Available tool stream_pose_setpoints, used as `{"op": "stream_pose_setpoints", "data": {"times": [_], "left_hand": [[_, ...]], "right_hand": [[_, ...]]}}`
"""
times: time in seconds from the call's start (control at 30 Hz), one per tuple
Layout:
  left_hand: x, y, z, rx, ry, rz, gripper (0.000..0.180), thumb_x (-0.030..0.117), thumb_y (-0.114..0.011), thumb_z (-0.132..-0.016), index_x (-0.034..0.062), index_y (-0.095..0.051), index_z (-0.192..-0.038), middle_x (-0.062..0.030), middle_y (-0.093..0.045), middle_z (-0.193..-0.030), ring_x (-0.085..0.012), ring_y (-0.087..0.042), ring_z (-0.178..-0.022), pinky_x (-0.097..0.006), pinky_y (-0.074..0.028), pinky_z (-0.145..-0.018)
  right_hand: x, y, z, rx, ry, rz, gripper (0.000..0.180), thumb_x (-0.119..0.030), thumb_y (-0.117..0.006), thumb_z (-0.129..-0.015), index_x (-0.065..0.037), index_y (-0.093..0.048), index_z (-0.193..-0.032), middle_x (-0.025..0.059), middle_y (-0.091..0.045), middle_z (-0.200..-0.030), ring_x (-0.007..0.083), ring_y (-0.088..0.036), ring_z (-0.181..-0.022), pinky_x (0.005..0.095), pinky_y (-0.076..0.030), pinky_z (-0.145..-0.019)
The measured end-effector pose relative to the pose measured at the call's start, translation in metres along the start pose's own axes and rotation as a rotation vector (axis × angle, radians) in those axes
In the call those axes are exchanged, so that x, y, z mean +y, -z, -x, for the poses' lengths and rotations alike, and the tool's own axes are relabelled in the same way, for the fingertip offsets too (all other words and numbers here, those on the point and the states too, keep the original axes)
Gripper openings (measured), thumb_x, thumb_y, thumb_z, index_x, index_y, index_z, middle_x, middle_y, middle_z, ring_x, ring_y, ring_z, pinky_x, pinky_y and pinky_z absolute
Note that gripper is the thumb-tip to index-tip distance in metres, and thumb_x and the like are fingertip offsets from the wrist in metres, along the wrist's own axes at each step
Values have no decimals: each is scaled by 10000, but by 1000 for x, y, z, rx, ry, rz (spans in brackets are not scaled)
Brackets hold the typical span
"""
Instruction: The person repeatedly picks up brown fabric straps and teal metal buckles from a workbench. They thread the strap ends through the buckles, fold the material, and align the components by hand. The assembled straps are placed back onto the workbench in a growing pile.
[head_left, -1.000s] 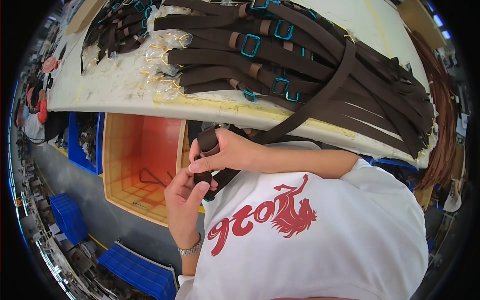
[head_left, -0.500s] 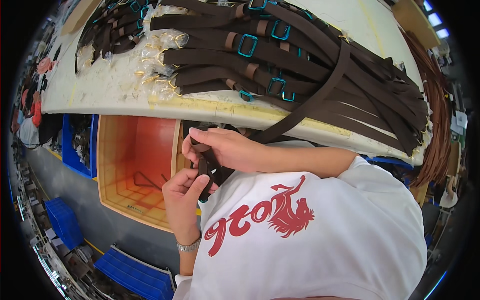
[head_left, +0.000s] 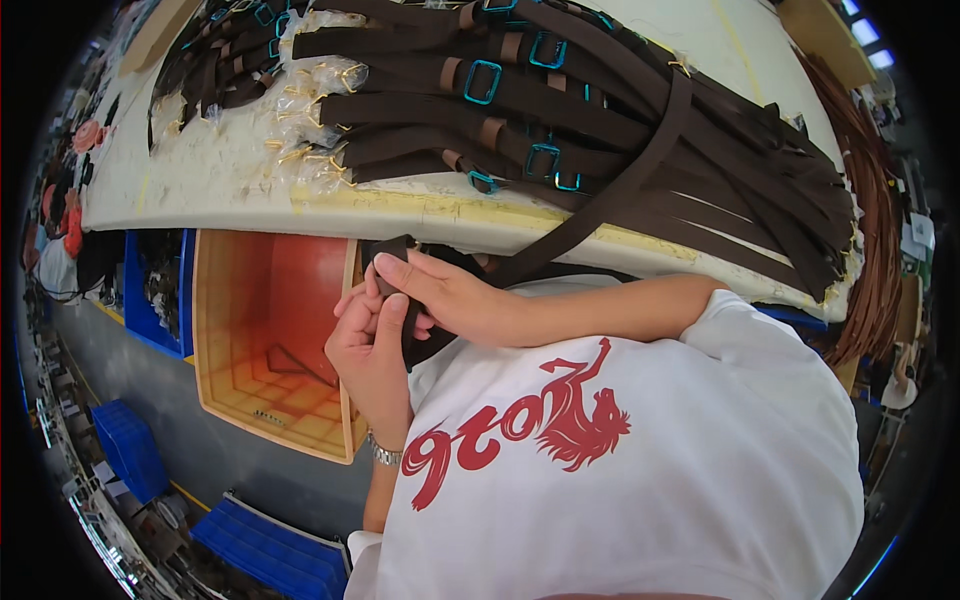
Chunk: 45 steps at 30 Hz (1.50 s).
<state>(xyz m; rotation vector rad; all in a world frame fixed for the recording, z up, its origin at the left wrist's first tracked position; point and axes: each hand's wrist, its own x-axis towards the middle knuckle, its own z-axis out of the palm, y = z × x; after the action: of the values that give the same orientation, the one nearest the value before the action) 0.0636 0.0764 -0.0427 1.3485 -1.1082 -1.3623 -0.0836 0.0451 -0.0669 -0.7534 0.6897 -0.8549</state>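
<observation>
Close together in front of my white shirt, both hands grip a dark brown webbing strap. My left hand pinches it between thumb and fingers from below. Just above, my right hand is closed on it, thumb on top. Part of the strap sticks up past the right fingertips, and more hangs down behind the left thumb. My fingers hide the middle of it. A long strap slopes from the pile over the table's edge and passes behind my right forearm.
Many brown straps with blue-green buckles and clear plastic-wrapped ends cover the white table. An orange-lined bin stands left of my hands, holding a dark strip. Blue crates sit on the grey floor. Brown cords hang at the right.
Both hands have drawn closer together, the left one rising. The strap's loop now stands up above my right fingertips; the hanging part is more hidden.
</observation>
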Motion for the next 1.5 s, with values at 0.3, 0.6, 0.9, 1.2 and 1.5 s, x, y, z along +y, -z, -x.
{"op": "stream_pose_setpoints", "data": {"times": [0.3, 0.6, 0.9, 1.2, 1.5], "left_hand": [[-7, 33, -16, -139, -635, -822, 65, -2, -736, -959, -57, -713, -987, -167, -679, -782, -196, -610, -623, -296, -495, -632], [-7, 16, -15, 0, -461, -1040, 92, 62, -751, -960, -8, -766, -1017, -159, -612, -679, -344, -588, -580, -407, -541, -625], [64, 81, -21, -539, -775, -1385, 384, 56, -804, -848, 15, -690, -1212, -86, -706, -1010, -288, -666, -900, -419, -527, -738], [27, 104, -18, -272, 275, 24, 323, 211, -634, -1066, 12, -664, -814, -30, -573, -604, -133, -459, -464, -303, -352, -475], [20, 82, 25, -33, 121, 165, 403, 318, -519, -1129, 26, -648, -883, -10, -560, -602, -74, -431, -479, -260, -275, -442]], "right_hand": [[23, -1, 3, -3, 114, 28, 490, -465, -365, -1203, -47, -619, -1233, 39, -664, -1184, 101, -569, -1138, 271, -444, -1055], [29, 8, 2, 64, 15, 234, 475, -416, -420, -1199, 6, -637, -1197, 73, -683, -1222, 119, -592, -1149, 279, -461, -1040], [-9, -2, -2, -454, -143, 64, 610, -496, -315, -1201, 10, -649, -1145, 124, -766, -879, 127, -632, -605, 280, -530, -643], [-17, -3, 3, -344, 69, 670, 390, -360, -794, -984, -49, -611, -1130, 109, -751, -900, 204, -712, -736, 332, -543, -692], [-14, 6, 22, -69, 350, 1004, 447, -365, -895, -853, -20, -630, -957, 141, -648, -927, 358, -653, -828, 465, -503, -737]]}}
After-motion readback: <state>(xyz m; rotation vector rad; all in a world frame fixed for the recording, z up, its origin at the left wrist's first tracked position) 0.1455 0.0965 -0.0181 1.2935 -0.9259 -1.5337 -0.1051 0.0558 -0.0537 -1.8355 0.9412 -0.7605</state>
